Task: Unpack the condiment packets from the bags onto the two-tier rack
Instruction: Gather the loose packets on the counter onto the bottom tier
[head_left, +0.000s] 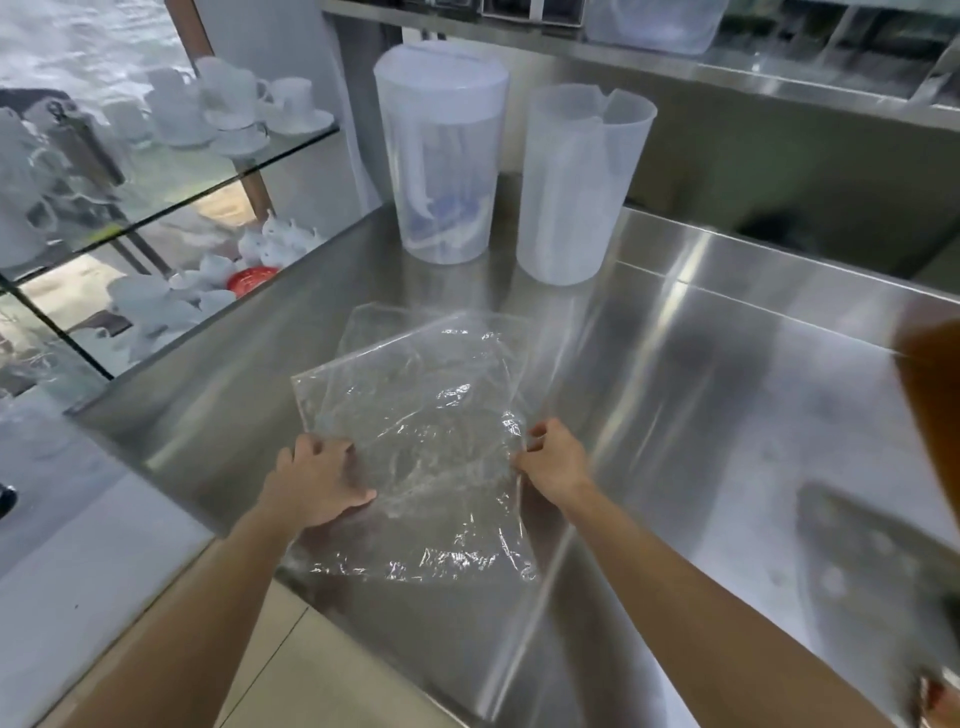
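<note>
Bags (426, 431): 2 clear — overlapping flat on steel counter (727, 389).
Left hand (317, 478): gripping upper one's left edge.
Right hand (553, 460): pinching its right edge.

Two clear, crinkled, empty plastic bags (415, 415) lie flat and overlapped on the steel counter (727, 389)

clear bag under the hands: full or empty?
Empty, as far as visible: the clear bag lies flat on the steel counter, bare metal showing through, nothing inside.
</note>
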